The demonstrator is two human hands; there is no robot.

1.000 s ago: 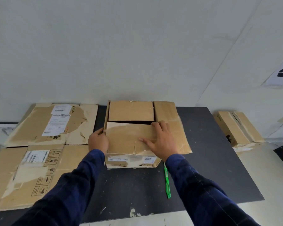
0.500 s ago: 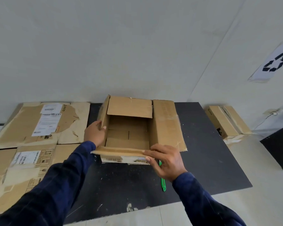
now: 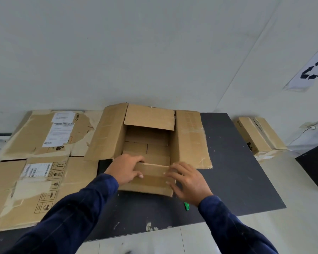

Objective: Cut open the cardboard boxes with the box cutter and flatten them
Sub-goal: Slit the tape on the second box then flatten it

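The left hand (image 3: 126,169) curls its fingers over the near flap (image 3: 151,180); the right hand (image 3: 189,182) presses it flat-fingered. Forced down, the box (image 3: 147,142) may skid onto the box cutter (image 3: 186,206) at 5 o'clock.

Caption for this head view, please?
Left hand grips and right hand presses the near flap of the opened cardboard box on the black mat; green box cutter lies by the right wrist.

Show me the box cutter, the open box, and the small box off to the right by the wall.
box cutter (image 3: 186,206): head view, its green end, the only part showing.
open box (image 3: 189,136): head view, its spread right flap.
small box (image 3: 255,136): head view, its top face.
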